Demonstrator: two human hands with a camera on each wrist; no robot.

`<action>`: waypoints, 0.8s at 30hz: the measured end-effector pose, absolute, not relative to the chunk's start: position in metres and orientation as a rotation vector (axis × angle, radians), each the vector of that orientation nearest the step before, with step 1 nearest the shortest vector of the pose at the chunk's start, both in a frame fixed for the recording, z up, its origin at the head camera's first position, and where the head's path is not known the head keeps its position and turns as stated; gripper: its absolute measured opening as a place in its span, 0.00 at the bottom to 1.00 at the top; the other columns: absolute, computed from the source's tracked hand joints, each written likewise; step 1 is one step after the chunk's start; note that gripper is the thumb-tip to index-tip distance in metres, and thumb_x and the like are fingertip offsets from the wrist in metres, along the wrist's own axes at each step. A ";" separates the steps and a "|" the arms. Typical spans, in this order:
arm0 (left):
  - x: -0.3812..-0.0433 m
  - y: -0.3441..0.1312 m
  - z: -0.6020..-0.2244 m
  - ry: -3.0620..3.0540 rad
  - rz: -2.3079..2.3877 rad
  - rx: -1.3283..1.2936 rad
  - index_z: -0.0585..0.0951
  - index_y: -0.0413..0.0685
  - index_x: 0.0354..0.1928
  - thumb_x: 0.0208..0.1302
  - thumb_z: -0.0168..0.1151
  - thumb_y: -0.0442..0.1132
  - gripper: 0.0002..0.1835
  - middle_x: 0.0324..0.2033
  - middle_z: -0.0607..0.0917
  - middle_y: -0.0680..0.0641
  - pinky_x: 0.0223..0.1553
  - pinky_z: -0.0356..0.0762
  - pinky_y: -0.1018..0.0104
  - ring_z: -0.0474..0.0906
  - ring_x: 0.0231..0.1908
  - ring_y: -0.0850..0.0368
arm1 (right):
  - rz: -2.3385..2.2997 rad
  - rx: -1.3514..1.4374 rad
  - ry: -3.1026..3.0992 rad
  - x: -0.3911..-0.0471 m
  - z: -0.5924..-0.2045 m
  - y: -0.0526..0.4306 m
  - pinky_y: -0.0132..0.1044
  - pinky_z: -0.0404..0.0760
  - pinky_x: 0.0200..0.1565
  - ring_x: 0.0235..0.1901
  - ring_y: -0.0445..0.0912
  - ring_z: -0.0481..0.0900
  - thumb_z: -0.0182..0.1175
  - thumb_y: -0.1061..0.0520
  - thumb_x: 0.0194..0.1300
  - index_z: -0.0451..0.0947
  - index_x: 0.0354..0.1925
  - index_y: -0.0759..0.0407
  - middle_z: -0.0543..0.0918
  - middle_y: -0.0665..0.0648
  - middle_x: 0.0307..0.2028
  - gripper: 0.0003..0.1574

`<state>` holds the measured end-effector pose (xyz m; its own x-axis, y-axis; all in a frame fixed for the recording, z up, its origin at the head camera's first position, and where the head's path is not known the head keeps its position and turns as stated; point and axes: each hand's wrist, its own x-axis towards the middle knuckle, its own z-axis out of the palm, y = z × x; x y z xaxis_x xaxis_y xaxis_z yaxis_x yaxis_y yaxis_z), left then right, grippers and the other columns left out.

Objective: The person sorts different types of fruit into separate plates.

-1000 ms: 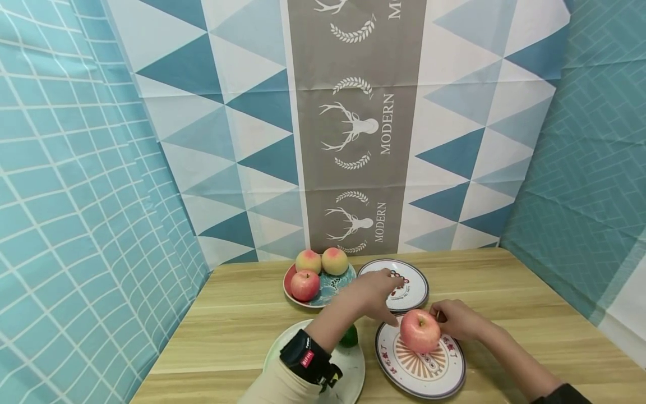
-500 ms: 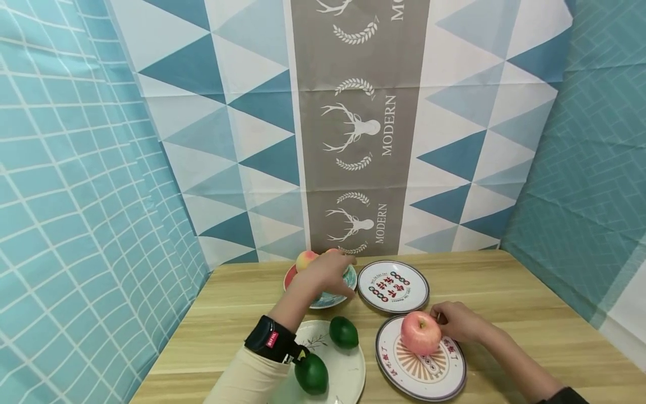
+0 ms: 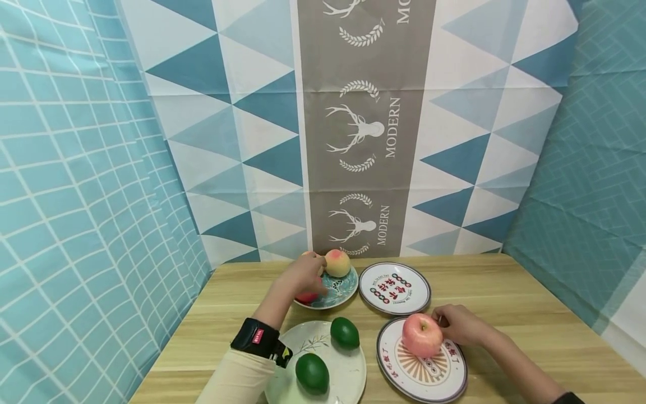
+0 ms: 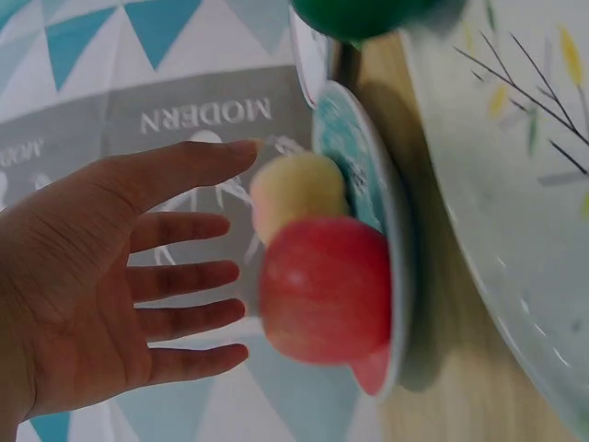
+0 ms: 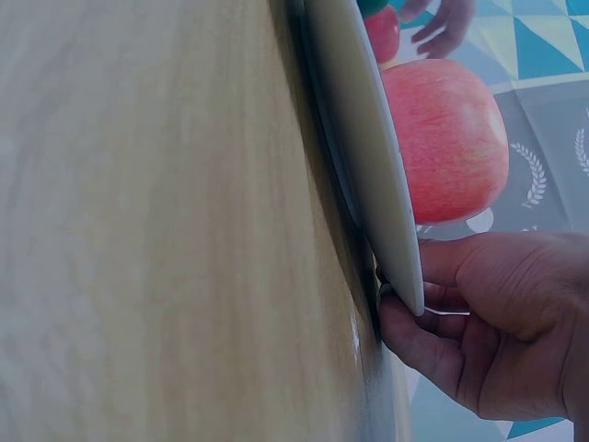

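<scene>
Fingers (image 4: 184, 280) of the left hand (image 3: 301, 274), straight and spread, hold nothing; they lie over a teal plate (image 3: 335, 296) at the lower middle of the head view. In the left wrist view, their tips are near a red apple (image 4: 327, 290) on that plate. The teal plate also carries 2 yellow-pink peaches (image 3: 338, 264), 1 largely hidden behind the hand. Lower right of centre, the right hand (image 3: 458, 325) pinches the rim of a sunburst-printed plate (image 3: 404, 376), thumb above, fingers beneath. A pink apple (image 3: 423, 335) sits on it, just beside the thumb. Along the bottom of the frame, a cream twig-print plate (image 3: 345, 373) holds 2 green avocados (image 3: 312, 373). Above the sunburst-printed plate lies a white plate with red lettering (image 3: 396, 289). All 4 plates stand on a wooden table (image 3: 239, 303).
</scene>
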<state>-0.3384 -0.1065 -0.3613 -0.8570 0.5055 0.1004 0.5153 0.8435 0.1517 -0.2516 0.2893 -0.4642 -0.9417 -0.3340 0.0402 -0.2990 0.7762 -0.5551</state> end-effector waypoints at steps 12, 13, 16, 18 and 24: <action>-0.352 -0.128 -0.387 -2.962 -0.326 -0.692 0.82 0.40 0.56 0.52 0.82 0.52 0.34 0.52 0.83 0.38 0.55 0.81 0.49 0.80 0.50 0.43 | -0.912 -0.591 2.909 -0.251 -0.466 0.291 0.33 0.72 0.29 0.27 0.39 0.70 0.69 0.67 0.61 0.80 0.34 0.55 0.75 0.47 0.25 0.09; -0.352 -0.128 -0.389 -2.955 -0.330 -0.693 0.82 0.40 0.55 0.51 0.82 0.52 0.34 0.50 0.83 0.38 0.54 0.81 0.49 0.80 0.48 0.43 | -0.912 -0.588 2.909 -0.251 -0.466 0.291 0.33 0.72 0.29 0.27 0.39 0.70 0.69 0.67 0.60 0.80 0.34 0.56 0.75 0.47 0.25 0.09; -0.354 -0.130 -0.395 -2.939 -0.367 -0.696 0.82 0.41 0.56 0.50 0.83 0.52 0.36 0.50 0.82 0.38 0.54 0.81 0.48 0.80 0.49 0.43 | -0.900 -0.572 2.916 -0.252 -0.467 0.291 0.33 0.71 0.29 0.27 0.40 0.70 0.69 0.67 0.61 0.80 0.35 0.56 0.75 0.47 0.26 0.09; -0.355 -0.132 -0.399 -2.937 -0.402 -0.697 0.82 0.42 0.58 0.49 0.84 0.52 0.36 0.51 0.81 0.38 0.55 0.81 0.48 0.80 0.49 0.43 | -0.892 -0.560 2.921 -0.252 -0.467 0.291 0.33 0.71 0.29 0.27 0.40 0.70 0.69 0.67 0.61 0.80 0.35 0.56 0.75 0.48 0.26 0.08; -0.359 -0.135 -0.408 -2.922 -0.478 -0.709 0.82 0.44 0.61 0.50 0.84 0.50 0.37 0.53 0.80 0.37 0.55 0.81 0.46 0.78 0.50 0.42 | -0.888 -0.531 2.916 -0.251 -0.464 0.289 0.33 0.71 0.30 0.28 0.42 0.71 0.69 0.67 0.61 0.81 0.35 0.57 0.75 0.48 0.26 0.08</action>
